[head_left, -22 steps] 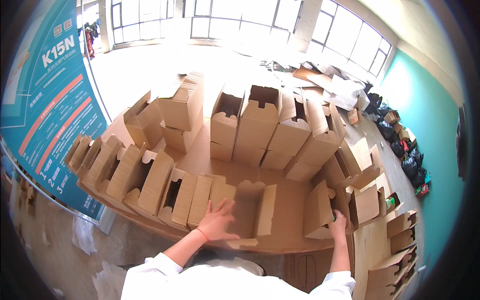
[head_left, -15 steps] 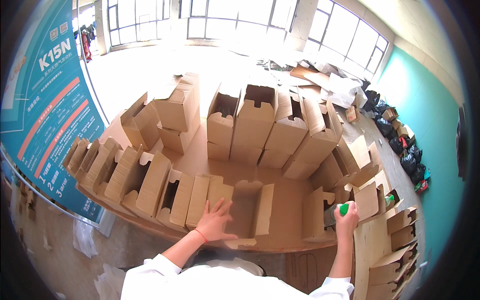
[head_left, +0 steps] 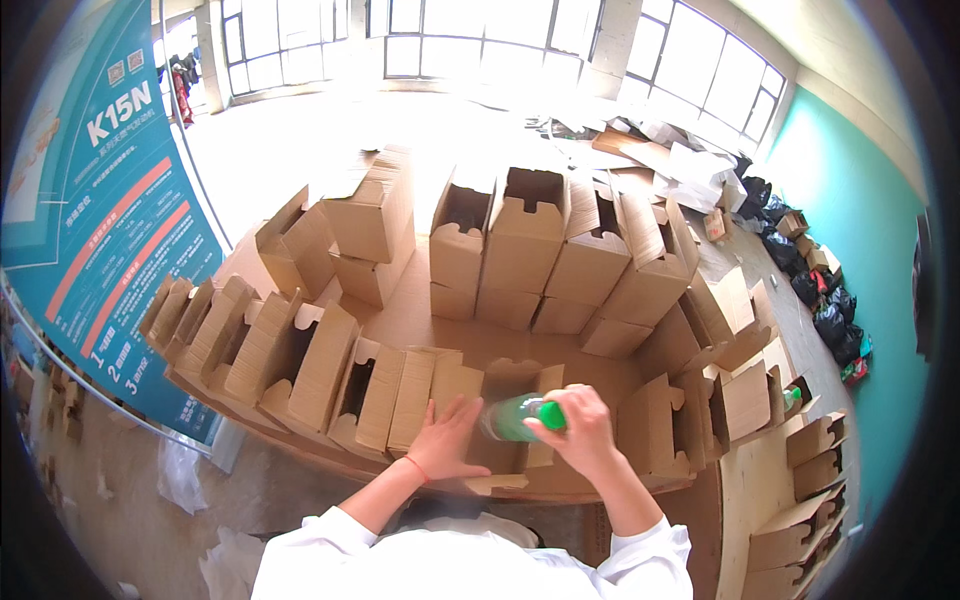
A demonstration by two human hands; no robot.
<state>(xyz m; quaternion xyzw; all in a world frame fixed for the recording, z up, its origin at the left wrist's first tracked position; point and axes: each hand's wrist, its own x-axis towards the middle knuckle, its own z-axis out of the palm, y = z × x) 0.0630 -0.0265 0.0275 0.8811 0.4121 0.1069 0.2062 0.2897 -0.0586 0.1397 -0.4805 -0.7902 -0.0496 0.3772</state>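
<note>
At the open-topped carton [head_left: 540,456], align the green-capped bottle [head_left: 515,417] base-first, right hand [head_left: 588,425] curled round its cap end, left hand [head_left: 450,440] spread and grasping nothing.

I see clear, glossy plastic in the bottle [head_left: 513,420] and opaque plastic in its cap [head_left: 552,416]. The boxes [head_left: 518,248] look like matt cardboard, some faces finely ribbed; the surface [head_left: 415,322] reads smooth and dull. I make out matt cloth sleeves [head_left: 642,560] and shiny, crinkled plastic bags [head_left: 831,324].
</note>
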